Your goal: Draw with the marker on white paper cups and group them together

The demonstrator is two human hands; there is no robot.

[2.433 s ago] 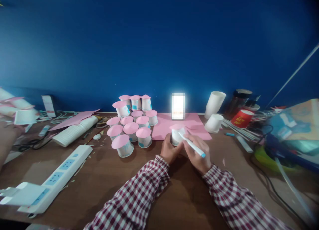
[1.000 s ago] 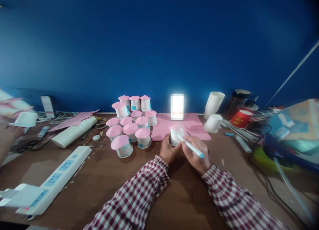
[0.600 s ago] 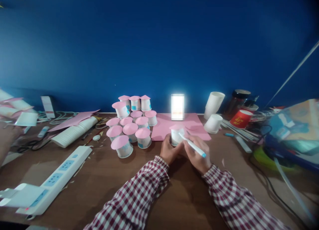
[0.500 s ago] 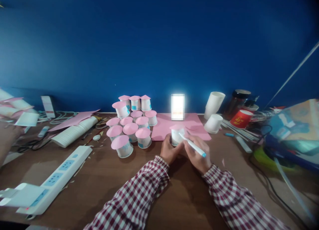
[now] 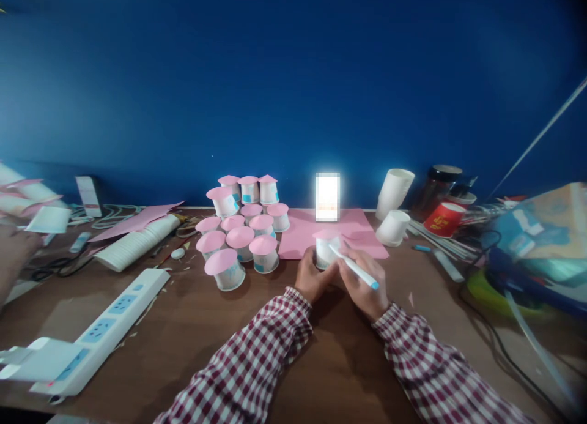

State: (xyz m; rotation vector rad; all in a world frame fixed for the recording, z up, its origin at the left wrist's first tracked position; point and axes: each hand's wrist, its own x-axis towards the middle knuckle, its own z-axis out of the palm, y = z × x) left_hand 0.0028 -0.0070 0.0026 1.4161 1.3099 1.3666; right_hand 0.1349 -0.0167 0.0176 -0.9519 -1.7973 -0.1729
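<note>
My left hand (image 5: 310,281) grips a small white paper cup with a pink paper roof (image 5: 326,248), standing on the brown table near its middle. My right hand (image 5: 363,283) is closed on a white marker with a blue end (image 5: 354,267), whose tip rests against the cup's side. Both sleeves are red-and-white check. To the left stands a cluster of several similar pink-roofed cups (image 5: 243,228), some stacked.
A pink paper sheet (image 5: 302,234) and a bright phone (image 5: 327,196) lie behind the cup. White cups (image 5: 395,194), a red cup (image 5: 444,218) and a dark jar stand at the right. A white power strip (image 5: 92,332) lies front left. Another person's hand (image 5: 11,259) holds a white cup at far left.
My hands have stayed on the cup with only tiny shifts of the marker. The other person's hand at far left has moved its cup slightly.
</note>
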